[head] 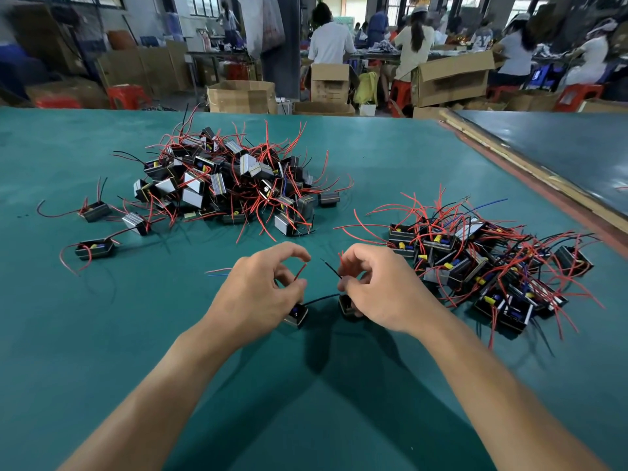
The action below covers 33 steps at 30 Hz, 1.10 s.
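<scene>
both hands work low over the green table [102,334], just in front of the person. the left hand [261,287] has thumb and fingers curled round a small black box [299,314], its forefinger arched up, and a red wire [300,271] stands up between the fingers. the right hand [377,290] is curled over a 2nd box [346,305], its fingertips pinching thin leads just above it. a black wire [321,299] runs between the 2 boxes; whose lead it is i cannot tell.

as to progress: the near pile [482,266], on the right and close to the right hand, lies mostly open side up with yellow parts showing, so it looks like the finished lot. the far pile [231,181], beyond the left hand, is a bigger, tumbled heap, with 3 strays [95,249] lying apart on its left; that looks like the stock not yet handled. by this reading under half is done, and the pair in hand is mid-step, its leads not yet settled.
</scene>
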Motion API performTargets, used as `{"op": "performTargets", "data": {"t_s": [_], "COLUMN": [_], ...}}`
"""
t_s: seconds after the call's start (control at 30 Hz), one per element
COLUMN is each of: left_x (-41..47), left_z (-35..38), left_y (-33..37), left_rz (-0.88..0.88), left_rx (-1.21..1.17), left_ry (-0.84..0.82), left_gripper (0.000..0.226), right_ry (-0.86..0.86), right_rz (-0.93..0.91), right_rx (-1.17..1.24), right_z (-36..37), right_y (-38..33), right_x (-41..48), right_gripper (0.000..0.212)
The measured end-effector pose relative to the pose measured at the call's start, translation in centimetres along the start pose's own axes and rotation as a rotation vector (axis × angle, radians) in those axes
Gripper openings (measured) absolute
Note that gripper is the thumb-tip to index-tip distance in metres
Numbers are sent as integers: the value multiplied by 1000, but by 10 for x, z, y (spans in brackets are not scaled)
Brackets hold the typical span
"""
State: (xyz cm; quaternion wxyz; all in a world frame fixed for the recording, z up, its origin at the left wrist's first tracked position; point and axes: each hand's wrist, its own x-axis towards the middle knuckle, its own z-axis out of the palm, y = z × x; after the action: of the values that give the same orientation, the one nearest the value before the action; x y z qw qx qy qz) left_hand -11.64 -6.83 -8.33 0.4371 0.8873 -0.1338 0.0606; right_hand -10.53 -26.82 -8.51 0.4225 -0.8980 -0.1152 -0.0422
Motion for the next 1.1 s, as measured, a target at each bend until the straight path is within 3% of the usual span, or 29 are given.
{"op": "performTargets", "data": {"t_s": [0.17,0.4,0.63,1.1], "left_x": [-1,-5,-6,-4], "left_z": [1,4,4,-1], "left_y": [0,2,2,3], "left_rz": [8,92,120,79], "left_rx": [-84,1,79,76], "left_ry": [-37,-90,-27,9], "left_gripper": [18,11,38,28], "right_ry": [2,6,10,-7], "right_rz": [-6,4,29,21], "right_rx": [24,28,48,46], "right_z": [-1,0,0,0], "right_y": [-1,-1,-2,-2], "right_x": [-1,-1,-1,-1], "right_gripper": [22,25,25,22]}}
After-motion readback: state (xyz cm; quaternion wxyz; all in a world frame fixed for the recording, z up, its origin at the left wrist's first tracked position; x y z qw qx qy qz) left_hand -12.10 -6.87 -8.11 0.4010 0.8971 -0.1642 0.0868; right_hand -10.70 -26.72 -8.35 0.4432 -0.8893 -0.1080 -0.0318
